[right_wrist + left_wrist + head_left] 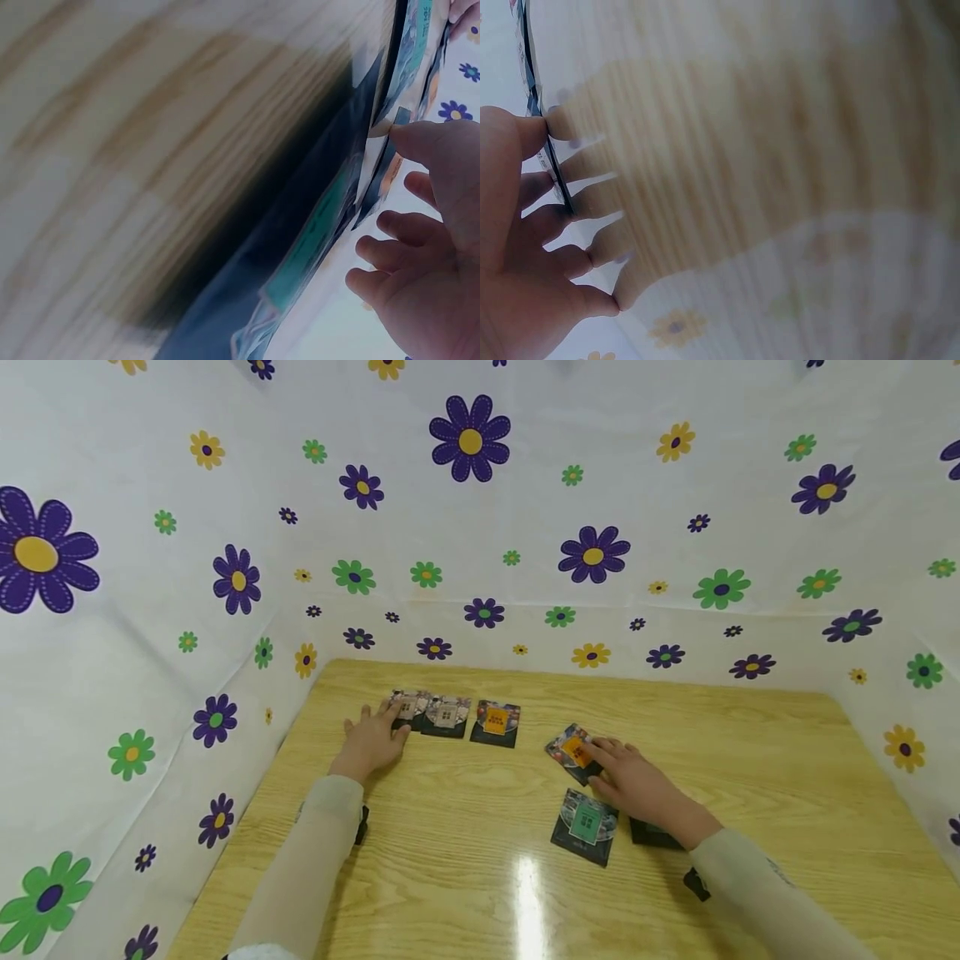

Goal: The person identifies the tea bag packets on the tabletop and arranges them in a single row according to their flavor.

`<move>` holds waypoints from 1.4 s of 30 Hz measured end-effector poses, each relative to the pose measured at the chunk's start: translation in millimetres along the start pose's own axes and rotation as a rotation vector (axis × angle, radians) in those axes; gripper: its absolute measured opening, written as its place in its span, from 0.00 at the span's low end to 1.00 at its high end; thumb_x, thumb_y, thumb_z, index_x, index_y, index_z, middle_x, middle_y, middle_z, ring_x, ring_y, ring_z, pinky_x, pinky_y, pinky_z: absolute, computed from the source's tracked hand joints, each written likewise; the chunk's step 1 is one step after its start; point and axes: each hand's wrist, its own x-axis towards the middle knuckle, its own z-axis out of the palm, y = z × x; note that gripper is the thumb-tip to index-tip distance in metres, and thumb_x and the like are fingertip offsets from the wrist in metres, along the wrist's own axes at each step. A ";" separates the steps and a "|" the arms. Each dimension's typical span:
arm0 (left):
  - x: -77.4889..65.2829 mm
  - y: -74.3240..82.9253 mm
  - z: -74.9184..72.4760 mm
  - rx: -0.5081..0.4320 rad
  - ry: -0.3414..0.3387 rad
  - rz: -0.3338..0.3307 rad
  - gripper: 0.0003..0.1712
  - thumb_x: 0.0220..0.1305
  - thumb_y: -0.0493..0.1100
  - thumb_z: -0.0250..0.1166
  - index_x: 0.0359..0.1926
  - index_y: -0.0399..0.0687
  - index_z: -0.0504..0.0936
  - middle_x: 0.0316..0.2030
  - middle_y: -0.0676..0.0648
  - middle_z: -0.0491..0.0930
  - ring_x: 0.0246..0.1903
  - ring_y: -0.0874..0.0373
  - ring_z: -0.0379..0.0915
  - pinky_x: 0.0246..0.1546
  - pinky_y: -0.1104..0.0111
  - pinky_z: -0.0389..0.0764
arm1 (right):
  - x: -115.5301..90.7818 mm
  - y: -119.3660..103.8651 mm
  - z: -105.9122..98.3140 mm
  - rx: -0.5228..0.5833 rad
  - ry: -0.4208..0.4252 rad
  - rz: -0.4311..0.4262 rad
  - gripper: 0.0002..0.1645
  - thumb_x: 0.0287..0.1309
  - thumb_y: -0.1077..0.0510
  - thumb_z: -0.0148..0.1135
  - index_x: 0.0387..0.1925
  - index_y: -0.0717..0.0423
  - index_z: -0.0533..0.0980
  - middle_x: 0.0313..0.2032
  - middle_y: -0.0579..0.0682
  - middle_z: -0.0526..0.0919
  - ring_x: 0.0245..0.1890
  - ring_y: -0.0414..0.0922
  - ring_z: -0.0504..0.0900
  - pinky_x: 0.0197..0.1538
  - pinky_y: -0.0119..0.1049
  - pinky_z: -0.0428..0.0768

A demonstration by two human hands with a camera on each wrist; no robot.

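My left hand [371, 743] rests with spread fingers on the leftmost flat packet [411, 705], which has a pale label. In the left wrist view its fingertips touch the table and the packet's thin edge. Close beside it lies a second pale-labelled packet [446, 717], then an orange-labelled packet [496, 723]. My right hand [637, 785] lies over another orange-labelled packet [572, 750], turned at an angle, its fingers extended and covering the right part. Nearer me is a green-labelled packet [585, 827]. A dark packet [654, 835] sits partly hidden under the right forearm; the right wrist view shows its green label [307, 232].
The wooden table [450, 827] is bounded at the back and sides by a white flower-print cloth [510, 518]. Dark straps [696, 883] show at the wrists. A bright light reflection [528, 902] falls on the table near the front.
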 end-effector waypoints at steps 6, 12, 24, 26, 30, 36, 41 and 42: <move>1.4 -0.6 0.6 0.006 -0.001 0.003 0.38 0.85 0.58 0.45 0.86 0.51 0.49 0.84 0.36 0.47 0.81 0.24 0.38 0.73 0.21 0.44 | 6.7 -5.8 1.0 0.008 0.001 0.001 0.36 0.75 0.54 0.63 0.76 0.65 0.67 0.73 0.73 0.68 0.71 0.76 0.69 0.72 0.74 0.66; 3.3 -0.8 0.9 0.014 -0.003 0.003 0.38 0.85 0.58 0.45 0.86 0.51 0.49 0.84 0.36 0.47 0.81 0.24 0.38 0.73 0.21 0.44 | 11.2 -7.1 2.4 0.001 -0.032 0.043 0.36 0.77 0.51 0.61 0.76 0.66 0.66 0.75 0.74 0.65 0.75 0.74 0.64 0.75 0.72 0.63; -0.4 1.2 -0.2 -0.006 -0.008 -0.011 0.39 0.84 0.58 0.45 0.86 0.51 0.49 0.84 0.36 0.46 0.81 0.24 0.37 0.74 0.22 0.43 | 21.5 -5.9 7.3 -0.023 -0.051 0.109 0.44 0.77 0.44 0.60 0.78 0.70 0.62 0.76 0.73 0.64 0.77 0.72 0.62 0.77 0.70 0.61; -1.0 0.9 0.3 -0.006 -0.007 -0.012 0.39 0.84 0.58 0.46 0.86 0.51 0.49 0.84 0.36 0.46 0.81 0.24 0.37 0.74 0.22 0.43 | 23.9 -6.1 7.9 -0.020 -0.051 0.105 0.43 0.77 0.44 0.60 0.78 0.69 0.62 0.76 0.72 0.64 0.77 0.72 0.62 0.77 0.70 0.61; -0.6 -0.4 1.4 -0.007 -0.009 -0.011 0.39 0.84 0.58 0.45 0.86 0.51 0.49 0.84 0.36 0.45 0.81 0.24 0.36 0.74 0.22 0.43 | 29.9 -8.3 8.9 -0.009 -0.053 0.101 0.43 0.77 0.43 0.59 0.78 0.68 0.62 0.76 0.72 0.64 0.77 0.71 0.62 0.77 0.70 0.60; 1.9 -2.3 3.1 -0.011 -0.010 -0.005 0.39 0.85 0.59 0.45 0.86 0.51 0.48 0.84 0.36 0.45 0.81 0.24 0.36 0.73 0.22 0.42 | 38.7 -14.5 7.8 -0.001 -0.057 0.103 0.42 0.78 0.44 0.58 0.78 0.67 0.62 0.76 0.72 0.65 0.77 0.71 0.62 0.77 0.71 0.61; 2.2 -3.3 3.9 -0.005 -0.003 -0.002 0.39 0.85 0.58 0.45 0.86 0.51 0.48 0.84 0.36 0.45 0.81 0.24 0.36 0.73 0.21 0.43 | 45.9 -17.1 8.5 -0.005 -0.064 0.106 0.42 0.78 0.43 0.57 0.78 0.67 0.62 0.76 0.71 0.65 0.78 0.70 0.62 0.77 0.70 0.61; 2.4 -3.2 4.0 -0.004 -0.002 -0.002 0.39 0.85 0.58 0.45 0.86 0.51 0.48 0.84 0.36 0.45 0.81 0.24 0.36 0.73 0.21 0.43 | 47.0 -17.1 9.1 -0.004 -0.067 0.109 0.42 0.78 0.43 0.57 0.79 0.66 0.62 0.76 0.70 0.65 0.78 0.69 0.62 0.78 0.70 0.60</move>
